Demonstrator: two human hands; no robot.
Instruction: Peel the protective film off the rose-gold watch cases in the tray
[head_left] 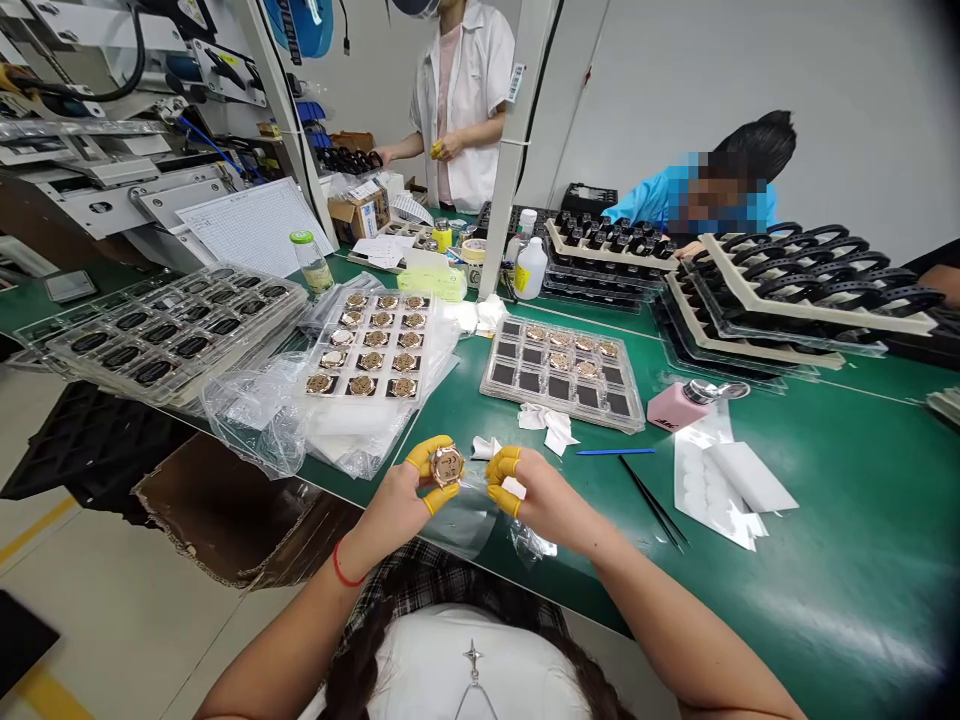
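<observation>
My left hand (420,478), with yellow finger cots on its fingertips, grips a rose-gold watch case (447,465) by its edge. The engraved back of the case faces up toward me. Just to the right, my right hand (525,485) has its cot-covered fingers curled, and a piece of white tissue (514,487) shows between fingers and thumb. Another crumpled bit of tissue (486,448) is by its fingertips. Beyond the hands, a clear tray (637,420) has dark square pockets, several with watch cases. Further left, a white tray (424,345) carries rows of similar cases.
Blue stick (615,451), black tweezers (654,503) and pink pump bottle (670,408) lie or stand to the right. White sheets (750,475) are nearby. Stacked strap trays (817,325) rise at the back right. A metal post (504,190) stands mid-table. Two co-workers are across the table.
</observation>
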